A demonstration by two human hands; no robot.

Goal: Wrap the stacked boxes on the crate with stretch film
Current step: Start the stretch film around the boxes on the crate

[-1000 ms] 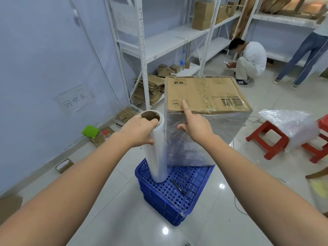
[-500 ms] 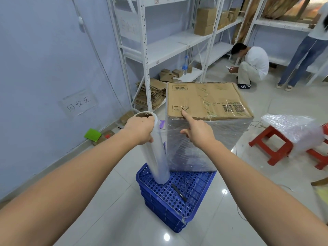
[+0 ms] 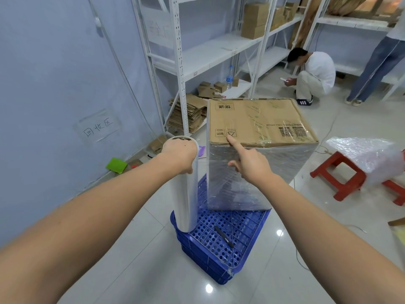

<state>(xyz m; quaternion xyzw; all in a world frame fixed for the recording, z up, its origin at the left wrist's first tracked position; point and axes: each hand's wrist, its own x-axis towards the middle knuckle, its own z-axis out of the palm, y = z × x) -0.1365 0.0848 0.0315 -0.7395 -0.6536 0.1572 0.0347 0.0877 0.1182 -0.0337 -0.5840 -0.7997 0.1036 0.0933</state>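
My left hand (image 3: 180, 157) was clamped round the top of the stretch film roll (image 3: 186, 194), which stood upright with its foot on the blue crate (image 3: 221, 244). My right hand (image 3: 247, 164) was loose, forefinger stretched onto the top front edge of the stacked boxes (image 3: 258, 150). The boxes stood on the crate's far part, their sides already filmed. A black pen (image 3: 223, 236) lay on the crate's near part.

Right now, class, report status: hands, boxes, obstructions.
Left hand gripping film roll upright. Right hand open, forefinger on wrapped boxes. Pen loose on crate.
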